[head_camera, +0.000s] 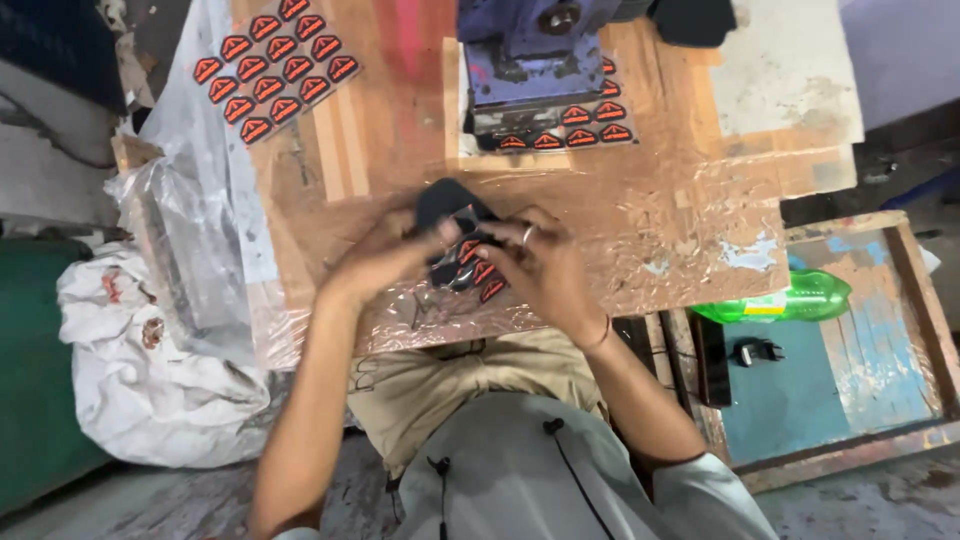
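My left hand (385, 255) and my right hand (545, 265) meet over the front of a worn wooden table (650, 220). Between them they hold a black sheet (452, 215) that carries small red-orange triangular patches (482, 272). The fingertips of both hands pinch the sheet near its middle; a ring shows on a right finger. The lower part of the sheet hangs toward the table's front edge and is partly hidden by my fingers.
A blue-purple press machine (530, 60) stands at the back, with a strip of patches (575, 128) under it. Another patch sheet (272, 65) lies on clear plastic at back left. White bag (150, 370) left; green bottle (790, 298) and black charger (757, 350) on a blue tray, right.
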